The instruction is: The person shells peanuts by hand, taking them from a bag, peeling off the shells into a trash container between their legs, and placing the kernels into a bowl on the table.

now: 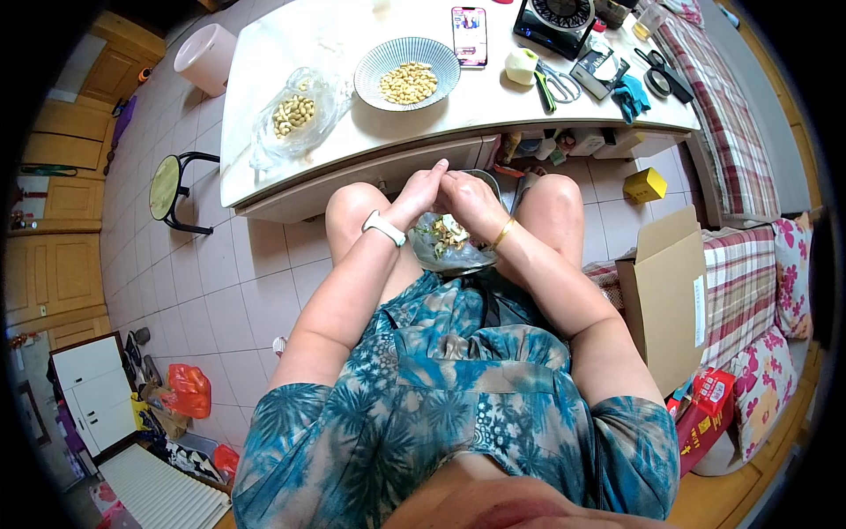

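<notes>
Floor tiles [262, 304] — left hand [425, 190] touches right hand [472, 204] over bag [460, 257] — perhaps cupped.

Below the fingers [439, 169], the thin lower bag [441, 258] looks like crinkled, glossy clear plastic. Ahead of the fingers, the pale tabletop [264, 44] is smooth and shiny, the ribbed bowl [377, 60] looks like glazed ceramic, and the bag on the table [326, 115] is wrinkled clear plastic. Right of and behind them, the carton [665, 326] is matt brown cardboard, near soft plaid cloth [740, 282].
</notes>
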A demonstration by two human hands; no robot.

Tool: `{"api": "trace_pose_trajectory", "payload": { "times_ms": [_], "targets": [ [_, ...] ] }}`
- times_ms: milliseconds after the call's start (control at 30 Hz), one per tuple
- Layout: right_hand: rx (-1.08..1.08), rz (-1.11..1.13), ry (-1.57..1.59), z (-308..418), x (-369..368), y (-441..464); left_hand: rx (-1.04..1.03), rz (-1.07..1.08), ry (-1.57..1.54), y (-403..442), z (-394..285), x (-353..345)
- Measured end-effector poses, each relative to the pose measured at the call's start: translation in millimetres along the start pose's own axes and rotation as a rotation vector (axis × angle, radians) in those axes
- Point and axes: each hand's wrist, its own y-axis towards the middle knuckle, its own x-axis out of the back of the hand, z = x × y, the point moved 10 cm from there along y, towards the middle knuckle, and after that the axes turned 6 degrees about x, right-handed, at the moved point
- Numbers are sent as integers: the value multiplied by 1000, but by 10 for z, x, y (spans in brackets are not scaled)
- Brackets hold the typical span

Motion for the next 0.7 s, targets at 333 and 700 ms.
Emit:
{"api": "trace_pose_trajectory", "payload": {
  "times_ms": [333,700],
  "targets": [
    [16,-34,70,53,105,26,11,33,-1,48,48,-8],
    [13,2,102,-22,24,7,34,43,67,4,20,-18]
  ]
}}
